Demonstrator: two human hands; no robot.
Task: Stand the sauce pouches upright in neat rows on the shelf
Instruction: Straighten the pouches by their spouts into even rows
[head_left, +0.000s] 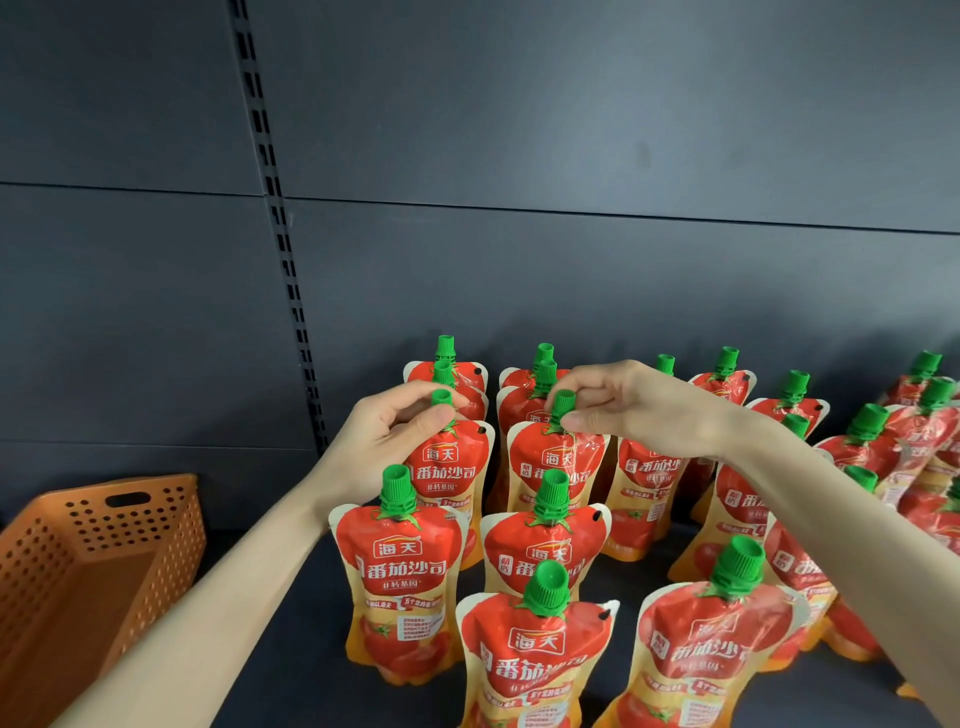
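Observation:
Several red and yellow tomato sauce pouches with green caps stand upright in rows on the dark shelf (280, 649). My left hand (384, 441) pinches the green cap of a pouch (452, 467) in the left column, third from the back. My right hand (623, 410) pinches the cap of the neighbouring pouch (558, 467) in the second column. Both pouches stand upright. In front of them stand more pouches (400, 582), (540, 551), (535, 660). My right forearm hides part of the columns on the right.
An orange perforated basket (78, 571) stands at the left on the shelf. A dark back panel with a slotted upright (280, 249) rises behind the pouches. More pouches (909, 441) at the far right lean unevenly.

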